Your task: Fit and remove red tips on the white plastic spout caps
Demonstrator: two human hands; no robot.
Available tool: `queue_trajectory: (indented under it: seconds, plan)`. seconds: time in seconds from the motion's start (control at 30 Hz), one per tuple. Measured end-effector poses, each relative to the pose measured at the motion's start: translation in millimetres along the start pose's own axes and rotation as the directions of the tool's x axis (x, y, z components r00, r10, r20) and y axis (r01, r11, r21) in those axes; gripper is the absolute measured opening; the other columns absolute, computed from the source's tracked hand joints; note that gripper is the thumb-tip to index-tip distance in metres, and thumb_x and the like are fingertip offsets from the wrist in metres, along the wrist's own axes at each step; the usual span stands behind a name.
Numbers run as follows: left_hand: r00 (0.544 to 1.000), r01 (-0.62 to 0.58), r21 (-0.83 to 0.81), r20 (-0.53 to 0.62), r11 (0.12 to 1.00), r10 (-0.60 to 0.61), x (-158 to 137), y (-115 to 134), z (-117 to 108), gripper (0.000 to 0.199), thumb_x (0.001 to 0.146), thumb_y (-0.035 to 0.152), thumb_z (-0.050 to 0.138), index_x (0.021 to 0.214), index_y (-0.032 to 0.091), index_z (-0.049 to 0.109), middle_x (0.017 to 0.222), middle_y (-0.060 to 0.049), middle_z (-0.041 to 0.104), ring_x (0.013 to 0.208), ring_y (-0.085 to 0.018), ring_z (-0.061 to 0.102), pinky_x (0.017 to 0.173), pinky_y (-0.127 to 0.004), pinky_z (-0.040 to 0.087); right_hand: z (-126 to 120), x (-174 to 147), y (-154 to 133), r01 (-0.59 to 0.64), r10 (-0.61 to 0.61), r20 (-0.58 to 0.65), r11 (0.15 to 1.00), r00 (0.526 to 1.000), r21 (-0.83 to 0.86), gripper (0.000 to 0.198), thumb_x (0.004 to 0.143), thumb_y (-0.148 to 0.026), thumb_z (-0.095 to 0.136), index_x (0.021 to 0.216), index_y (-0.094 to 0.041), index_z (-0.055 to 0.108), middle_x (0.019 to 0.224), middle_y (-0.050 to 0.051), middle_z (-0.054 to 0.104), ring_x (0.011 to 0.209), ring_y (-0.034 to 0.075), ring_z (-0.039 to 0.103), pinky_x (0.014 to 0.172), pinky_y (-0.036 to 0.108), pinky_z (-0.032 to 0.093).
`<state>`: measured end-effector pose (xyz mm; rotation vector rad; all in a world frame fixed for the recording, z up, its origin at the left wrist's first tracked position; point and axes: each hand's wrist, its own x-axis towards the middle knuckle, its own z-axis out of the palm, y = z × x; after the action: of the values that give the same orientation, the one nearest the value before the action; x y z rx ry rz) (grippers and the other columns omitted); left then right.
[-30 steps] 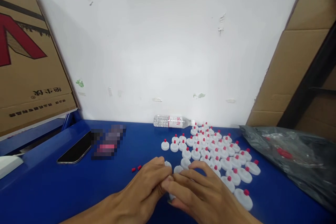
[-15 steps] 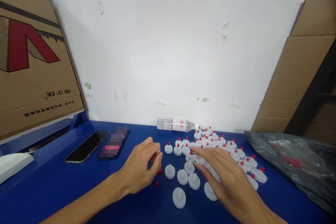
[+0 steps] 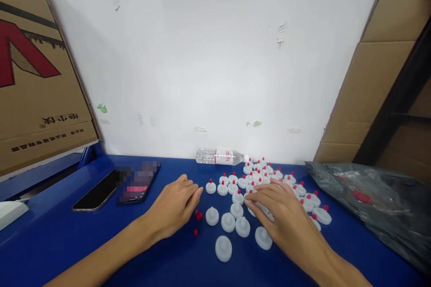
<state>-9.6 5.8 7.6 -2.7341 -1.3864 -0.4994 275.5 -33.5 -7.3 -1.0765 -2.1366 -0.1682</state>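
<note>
My left hand [image 3: 175,206] is closed above the blue table, its fingers curled and the thumb pressed against them; whatever it may hold is hidden. Just right of it lie a few small red caps [image 3: 199,216] and a single red cap [image 3: 195,232]. My right hand [image 3: 286,219] reaches over the group of white round plastic pieces, palm down, with bent fingers and the thumb slightly apart. It covers several of them. Many pieces wear a red cap on the nozzle, such as this white piece [image 3: 210,187]. Nearer me, uncapped white pieces [image 3: 223,248] lie with bare nozzles up.
A clear plastic bottle [image 3: 220,156] lies along the wall. Two phones [image 3: 96,192] rest on the left of the blue table [image 3: 60,233]. A dark plastic bag [image 3: 367,206] spreads at right. Cardboard stands at left [image 3: 40,98] and right [image 3: 363,94].
The view has shifted slightly to the right. Red caps showing at my left fingers are now hidden or lie on the table. My right thumb and fingers have come closer together over the white pieces.
</note>
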Motion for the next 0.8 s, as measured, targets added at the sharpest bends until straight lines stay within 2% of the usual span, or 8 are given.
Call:
queue_trajectory:
  seconds: [0.17,0.33,0.47,0.63,0.8]
  plan:
    - [0.999,0.031,0.027,0.021,0.999,-0.032,-3,4,-2,0.024,0.098,0.02,0.041,0.074,0.023,0.038,0.072,-0.001,0.053,0.074,-0.022,0.049,0.061,-0.033,0.034,6,-2,2,-0.077,0.078,0.049,0.997,0.996,-0.011,0.021,0.096,-0.016,0.06,0.111,-0.028,0.069,0.099,0.002,0.073,0.097,0.024,0.067,0.1,0.051,0.044]
    - [0.997,-0.011,0.068,0.074,0.998,0.006,-2,4,-6,0.013,0.089,0.016,0.047,0.078,0.022,0.043,0.078,-0.003,0.056,0.078,-0.024,0.051,0.065,-0.035,0.037,7,-3,1,-0.109,0.11,0.084,0.994,0.99,-0.014,0.016,0.094,-0.013,0.061,0.092,-0.027,0.069,0.094,-0.001,0.074,0.094,0.021,0.068,0.112,0.054,0.032]
    - [0.994,-0.038,0.101,0.102,0.994,0.027,-2,3,-7,0.015,0.083,0.013,0.049,0.074,0.022,0.042,0.075,-0.003,0.057,0.076,-0.023,0.051,0.064,-0.035,0.036,4,-2,-2,-0.105,0.106,0.064,0.994,0.992,-0.027,0.014,0.097,-0.019,0.057,0.091,-0.025,0.068,0.091,0.0,0.074,0.089,0.02,0.069,0.112,0.053,0.033]
    - [0.993,-0.054,0.125,0.112,0.991,0.04,-4,3,-3,0.019,0.082,0.013,0.05,0.07,0.023,0.039,0.072,-0.004,0.058,0.072,-0.024,0.05,0.062,-0.035,0.034,-3,0,6,-0.072,0.065,-0.036,0.963,0.997,-0.261,0.022,0.101,-0.022,0.047,0.093,-0.022,0.068,0.08,0.003,0.071,0.08,0.023,0.068,0.102,0.055,0.038]
    - [0.993,-0.065,0.125,0.106,0.99,0.051,-5,3,-1,0.02,0.082,0.014,0.052,0.069,0.022,0.039,0.071,-0.004,0.059,0.073,-0.025,0.05,0.063,-0.036,0.035,-5,-3,25,-0.039,0.05,0.016,0.905,0.999,-0.423,0.028,0.099,-0.023,0.048,0.082,-0.022,0.069,0.071,0.004,0.069,0.076,0.026,0.067,0.098,0.056,0.038]
